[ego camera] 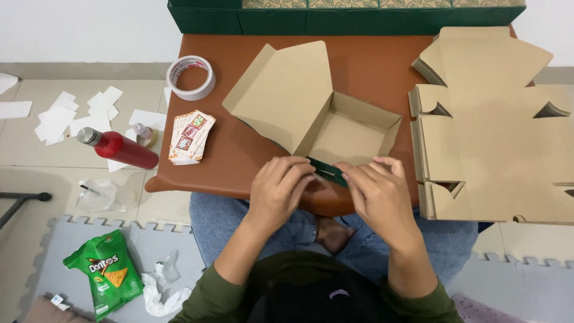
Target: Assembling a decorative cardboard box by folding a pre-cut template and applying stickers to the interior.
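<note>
Brown table [371,63]; both hands (left hand [278,191], right hand [379,194]) pinching box flap [327,171].

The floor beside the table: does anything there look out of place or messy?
Yes. White paper scraps lie scattered on the tiles, a red bottle lies on its side, and crumpled wrappers sit beside a green snack bag on the grey mat.
</note>
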